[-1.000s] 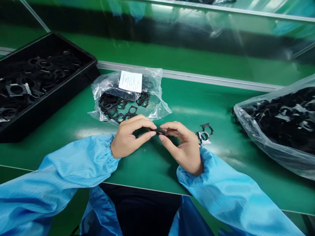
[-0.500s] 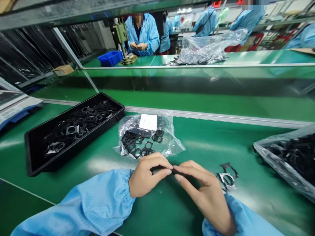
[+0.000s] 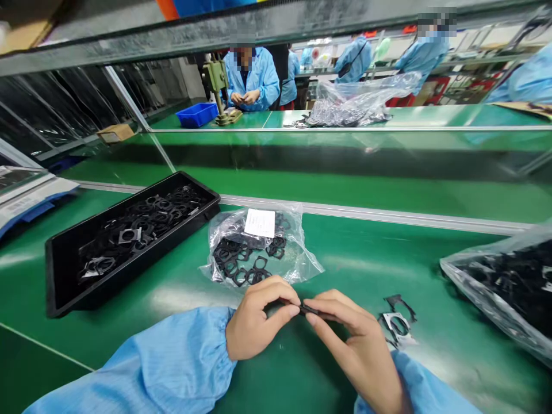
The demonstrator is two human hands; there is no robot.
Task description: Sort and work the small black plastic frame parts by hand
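Between both hands is a small flat black part point(image 3: 307, 309), seen nearly edge-on and mostly covered by fingers, so its full shape is hidden. My left hand point(image 3: 261, 319) pinches its left end between thumb and fingers. My right hand point(image 3: 349, 333) pinches the right end the same way. Just beyond the hands lies a clear plastic bag point(image 3: 297, 261) holding several black ring-shaped parts point(image 3: 239, 277) and a white paper label point(image 3: 260, 222). Right of my right hand, a few loose ring-shaped parts point(image 3: 397, 328), black and silvery, rest on the green table point(image 3: 371, 253).
A long black tray point(image 3: 129, 259) of similar parts stands at the left. At the right edge sits a large clear bag point(image 3: 500, 299) full of black parts. Beyond the table's rail are a blue bin point(image 3: 197, 115), a green press point(image 3: 218, 86) and a co-worker in blue point(image 3: 259, 75).
The whole scene sits slightly lower in view, showing more of the overhead shelf. Both hands keep their pinch on the black part, with the fingers shifted only a little.
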